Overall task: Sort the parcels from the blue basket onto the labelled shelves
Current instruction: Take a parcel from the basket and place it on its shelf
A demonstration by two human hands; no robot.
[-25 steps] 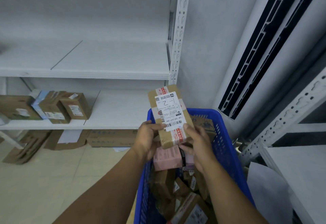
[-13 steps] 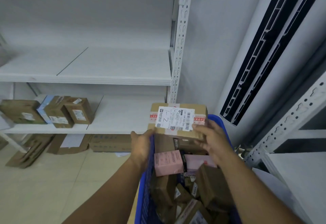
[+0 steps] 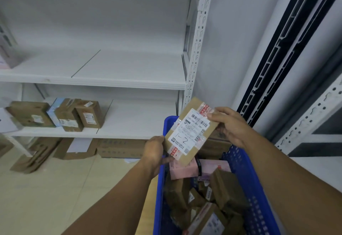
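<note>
A: Parcel [image 3: 190, 132]?
B: Tilted, label up, above blue basket [image 3: 246, 175]. Left hand [image 3: 154, 151] grips its lower-left corner, right hand [image 3: 228, 123] pinches the top-right.
A: Shelves [image 3: 111, 82]?
B: Left, a few boxes [image 3: 77, 114] on the lower one.

The parcel [image 3: 190, 132] is showing matt brown cardboard under a smooth white paper label [image 3: 189, 130] and glossy clear tape printed in red, and the basket [image 3: 246, 175] is looking like blue perforated plastic with a slight sheen. The shelves [image 3: 114, 81] are looking like smooth white-painted boards on a punched metal post [image 3: 197, 49], while the boxes [image 3: 74, 115] on the lower shelf are showing the same dull cardboard and the floor [image 3: 46, 194] is gleaming faintly like cream tile.
</note>
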